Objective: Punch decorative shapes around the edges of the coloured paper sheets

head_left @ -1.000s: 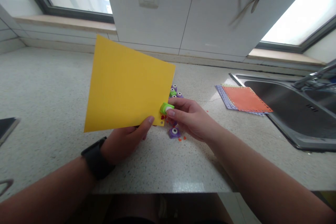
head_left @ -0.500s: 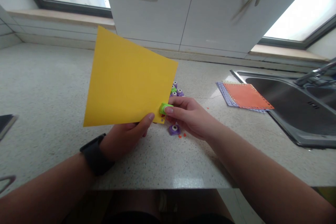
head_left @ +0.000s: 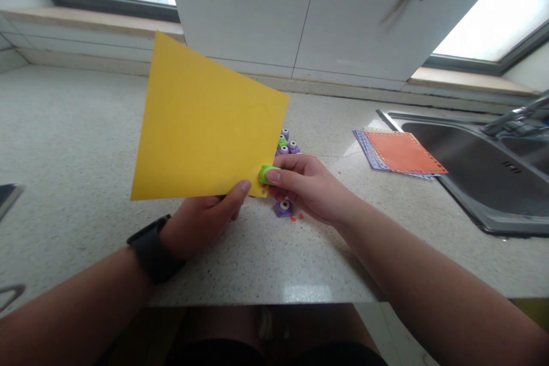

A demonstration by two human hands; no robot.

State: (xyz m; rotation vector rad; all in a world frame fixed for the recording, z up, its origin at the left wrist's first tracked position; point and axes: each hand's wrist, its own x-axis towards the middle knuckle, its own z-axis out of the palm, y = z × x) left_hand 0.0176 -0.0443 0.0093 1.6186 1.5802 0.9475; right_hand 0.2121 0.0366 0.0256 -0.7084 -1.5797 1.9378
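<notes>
A sheet of yellow paper is held up over the counter, tilted. My left hand grips its lower edge, thumb on top and fingers hidden beneath. My right hand is closed on a green craft punch, which sits over the sheet's right edge near the lower corner. Small punched holes show at that corner, just below the punch. On the counter under my right hand lies a purple craft punch with an eye-like knob, beside tiny orange paper bits. Several more punches, purple and green, cluster behind the sheet's right edge.
At the right, a stack of orange and lilac sheets with punched borders overlaps the rim of a steel sink with a faucet. A dark flat object lies at the left edge. The counter's front edge runs close to me.
The view has shifted slightly, so everything sits a little higher. Both hands keep their hold, and the green punch stays at the same place on the yellow sheet's edge.
</notes>
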